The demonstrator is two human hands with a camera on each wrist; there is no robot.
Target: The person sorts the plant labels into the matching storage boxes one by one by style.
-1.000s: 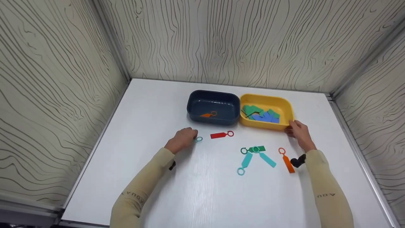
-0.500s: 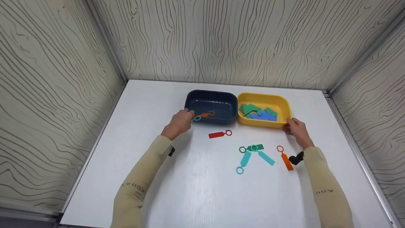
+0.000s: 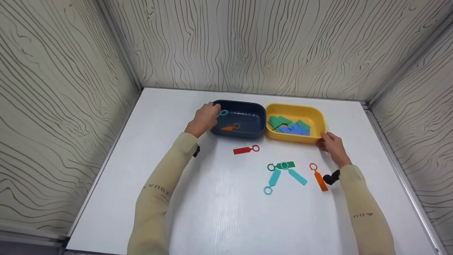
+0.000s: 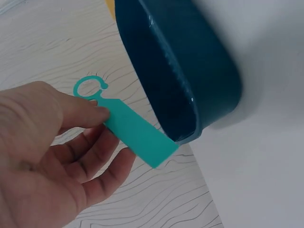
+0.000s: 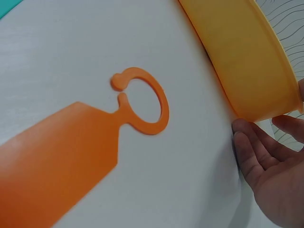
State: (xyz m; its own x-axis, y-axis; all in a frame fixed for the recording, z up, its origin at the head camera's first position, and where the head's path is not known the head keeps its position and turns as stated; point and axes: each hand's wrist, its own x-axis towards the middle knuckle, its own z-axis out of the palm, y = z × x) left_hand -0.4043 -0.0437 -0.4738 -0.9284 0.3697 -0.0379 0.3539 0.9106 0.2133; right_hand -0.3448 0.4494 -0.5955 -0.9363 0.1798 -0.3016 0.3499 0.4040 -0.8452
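My left hand pinches a turquoise plastic tag with a ring end between thumb and fingers. It is at the left side of the dark blue bin, and the tag's ring shows over the bin's inside in the head view. Inside that bin lies an orange ring tag. At the near right corner of the yellow bin, my right hand grips the wall, thumb at the rim and fingers low on the outside. Green and blue flat pieces lie in the yellow bin.
On the white table lie a red ring tag, a green one and two turquoise ones, one of them a turquoise tag overlapping the green. An orange tag lies beside my right wrist. Wood-patterned walls surround the table.
My left hand has lifted the turquoise tag off the table and carried it away from me to the dark blue bin's left side. My right hand stays on the yellow bin's corner.
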